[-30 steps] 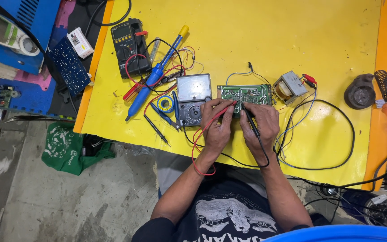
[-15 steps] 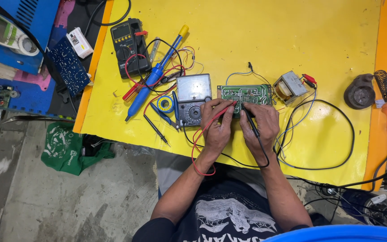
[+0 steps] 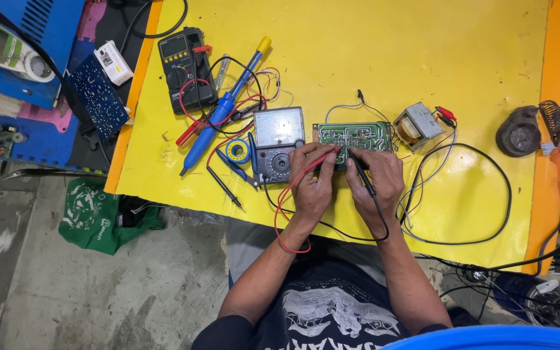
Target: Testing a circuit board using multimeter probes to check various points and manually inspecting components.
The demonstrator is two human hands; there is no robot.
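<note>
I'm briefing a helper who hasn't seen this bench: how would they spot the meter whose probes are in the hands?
Start at the yellow mat. Just left of the green circuit board lies the grey analog meter, beside the left hand. Unlike the black digital meter, it has a pale needle dial.

Both forearms reach forward, converging; left hand (image 3: 312, 181) and right hand (image 3: 376, 181) lie side by side, palms down, fingers curled in pinch grips.
</note>
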